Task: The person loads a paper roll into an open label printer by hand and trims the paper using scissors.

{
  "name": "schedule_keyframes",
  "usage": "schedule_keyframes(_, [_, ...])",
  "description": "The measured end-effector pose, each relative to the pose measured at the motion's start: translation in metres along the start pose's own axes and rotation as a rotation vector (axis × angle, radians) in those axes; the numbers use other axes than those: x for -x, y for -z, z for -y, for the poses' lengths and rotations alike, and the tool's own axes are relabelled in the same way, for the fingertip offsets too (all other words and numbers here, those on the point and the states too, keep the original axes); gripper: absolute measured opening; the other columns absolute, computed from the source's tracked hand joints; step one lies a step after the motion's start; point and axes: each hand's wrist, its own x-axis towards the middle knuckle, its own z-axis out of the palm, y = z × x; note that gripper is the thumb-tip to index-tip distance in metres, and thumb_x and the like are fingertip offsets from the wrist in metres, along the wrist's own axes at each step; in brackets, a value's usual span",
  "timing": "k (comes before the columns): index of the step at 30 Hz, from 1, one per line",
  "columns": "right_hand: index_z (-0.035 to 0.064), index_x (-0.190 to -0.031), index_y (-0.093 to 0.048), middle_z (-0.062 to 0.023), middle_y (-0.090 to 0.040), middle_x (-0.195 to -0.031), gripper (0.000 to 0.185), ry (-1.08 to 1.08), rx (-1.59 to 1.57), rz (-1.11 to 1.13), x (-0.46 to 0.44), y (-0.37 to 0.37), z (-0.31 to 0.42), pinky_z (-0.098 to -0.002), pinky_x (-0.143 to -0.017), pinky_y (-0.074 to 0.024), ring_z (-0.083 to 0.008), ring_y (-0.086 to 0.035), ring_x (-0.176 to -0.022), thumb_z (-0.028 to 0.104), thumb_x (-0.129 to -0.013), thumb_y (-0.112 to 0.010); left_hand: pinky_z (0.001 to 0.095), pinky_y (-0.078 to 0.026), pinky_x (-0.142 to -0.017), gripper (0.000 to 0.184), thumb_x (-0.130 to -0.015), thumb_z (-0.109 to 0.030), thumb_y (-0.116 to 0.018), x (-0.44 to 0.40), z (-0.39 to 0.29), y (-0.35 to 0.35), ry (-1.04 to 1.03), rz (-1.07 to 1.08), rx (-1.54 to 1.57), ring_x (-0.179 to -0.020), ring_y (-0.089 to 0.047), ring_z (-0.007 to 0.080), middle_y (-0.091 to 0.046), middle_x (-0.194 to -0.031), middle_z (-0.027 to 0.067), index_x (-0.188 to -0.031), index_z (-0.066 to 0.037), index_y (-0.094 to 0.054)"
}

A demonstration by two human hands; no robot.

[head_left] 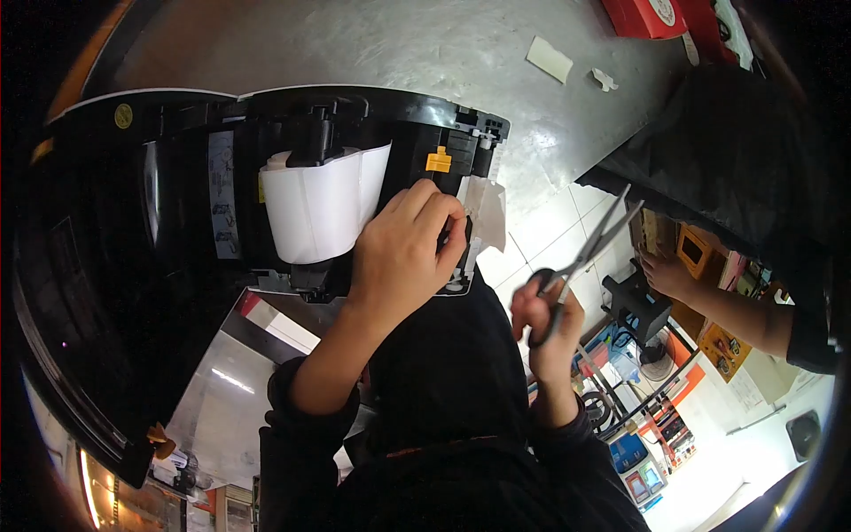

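Observation:
An open black label printer (186, 191) lies on a metal table, with a white label roll (315, 208) seated inside it. Over the printer, just right of the roll, is my left hand (403, 248), its fingers curled and thumb near the index finger; what they pinch, if anything, is hidden. My right hand (550, 337) holds black-handled scissors (585, 253) with the blades pointing up and slightly apart. An orange-yellow tab (439, 160) shows above my left hand. Torn pale backing paper (487, 213) sticks out at the printer's right edge.
Paper scraps (550, 59) lie on the metal table (399, 44), near a red box (644, 18) at the top right. At the right, a co-worker's arm (736, 310) reaches toward a black device (636, 301). Cluttered shelves stand beyond the tiled floor (554, 235).

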Motion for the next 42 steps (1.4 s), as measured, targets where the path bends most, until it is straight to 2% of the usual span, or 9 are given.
schedule_keyframes(2, [0.0048,-0.089,-0.054,-0.0026,-0.058,-0.083,0.031,0.042,0.131,-0.154,-0.016,-0.022,0.003,-0.0186,-0.057,-0.0415,-0.0071,-0.053,-0.071,0.008,-0.071,-0.079,0.0327,-0.046,-0.056,0.016,-0.07,-0.003,-0.065,-0.001,-0.003,0.002,0.003,0.009,0.021,-0.068,-0.057,0.0222,-0.05,-0.076,0.0045,-0.079,-0.008,-0.053])
schedule_keyframes(4, [0.0044,-0.089,-0.053,-0.0037,-0.057,-0.088,0.031,0.267,0.091,-0.198,-0.036,-0.045,0.004,-0.0198,-0.056,-0.0436,-0.0077,-0.054,-0.074,0.005,-0.07,-0.077,0.033,-0.046,-0.056,0.015,-0.071,-0.004,-0.065,-0.001,-0.003,0.003,0.011,0.021,0.033,-0.068,-0.057,0.0225,-0.05,-0.076,0.0048,-0.079,-0.008,-0.054])
schedule_keyframes(10, [-0.0002,-0.09,-0.054,-0.0033,-0.058,-0.084,0.026,0.258,0.164,-0.268,-0.057,-0.067,-0.004,-0.0207,-0.065,-0.0468,-0.0077,-0.056,-0.073,-0.002,-0.071,-0.071,0.0336,-0.046,-0.056,0.014,-0.071,-0.005,-0.066,0.0,0.003,-0.001,0.013,0.007,0.029,-0.069,-0.057,0.0225,-0.051,-0.077,0.0046,-0.079,-0.008,-0.055])
schedule_keyframes(17, [0.0,-0.085,-0.055,-0.0019,-0.059,-0.079,0.022,0.202,0.388,-0.274,-0.064,-0.066,0.0,-0.0202,-0.064,-0.0465,-0.0067,-0.056,-0.071,-0.001,-0.07,-0.072,0.0315,-0.047,-0.055,0.014,-0.072,-0.007,-0.067,0.0,0.0,0.001,-0.047,0.013,-0.104,-0.069,-0.056,0.0201,-0.05,-0.077,0.0037,-0.08,-0.008,-0.056])
schedule_keyframes(23, [-0.0004,-0.086,-0.054,-0.0018,-0.06,-0.077,0.021,0.366,0.371,-0.272,-0.07,-0.057,-0.013,-0.0202,-0.057,-0.0462,-0.0068,-0.056,-0.065,-0.001,-0.072,-0.071,0.0299,-0.047,-0.054,0.016,-0.071,-0.009,-0.069,0.002,0.001,0.0,-0.063,0.001,-0.127,-0.068,-0.056,0.0186,-0.049,-0.078,0.0033,-0.083,-0.008,-0.058])
schedule_keyframes(25, [0.0008,-0.081,-0.054,-0.0031,-0.06,-0.072,0.023,0.245,0.045,-0.256,-0.071,-0.054,-0.01,-0.0207,-0.052,-0.0462,-0.008,-0.056,-0.06,0.006,-0.072,-0.075,0.0294,-0.047,-0.054,0.018,-0.07,-0.009,-0.069,0.001,0.001,0.001,-0.071,0.007,-0.142,-0.067,-0.056,0.018,-0.05,-0.079,0.0032,-0.084,-0.008,-0.058])
schedule_keyframes(30, [0.001,-0.088,-0.056,-0.0031,-0.06,-0.074,0.026,0.081,-0.12,-0.113,-0.076,-0.037,-0.019,-0.0204,-0.052,-0.0482,-0.0072,-0.056,-0.06,0.009,-0.074,-0.076,0.0282,-0.046,-0.051,0.018,-0.07,-0.008,-0.07,0.003,-0.002,0.0,-0.107,0.043,-0.133,-0.066,-0.056,0.0164,-0.05,-0.08,0.0006,-0.085,-0.009,-0.059])
schedule_keyframes(36, [0.0005,-0.088,-0.056,-0.0039,-0.061,-0.074,0.026,0.064,-0.181,-0.085,-0.077,-0.036,-0.023,-0.0207,-0.054,-0.0481,-0.0088,-0.058,-0.06,0.009,-0.075,-0.077,0.0294,-0.043,-0.049,0.016,-0.07,-0.013,-0.073,0.006,-0.028,-0.004,0.017,-0.054,-0.297,-0.062,-0.053,0.0178,-0.05,-0.074,-0.0001,-0.082,-0.01,-0.063])
schedule_keyframes(42, [-0.0007,-0.088,-0.056,-0.0059,-0.062,-0.074,0.026,0.031,-0.211,-0.025,-0.076,-0.033,-0.022,-0.0212,-0.055,-0.0481,-0.0099,-0.059,-0.059,0.008,-0.075,-0.076,0.029,-0.042,-0.053,0.013,-0.068,-0.008,-0.075,0.011,-0.05,-0.027,0.373,-0.294,-0.214,-0.061,-0.054,0.0147,-0.054,-0.067,0.0008,-0.079,-0.008,-0.068])
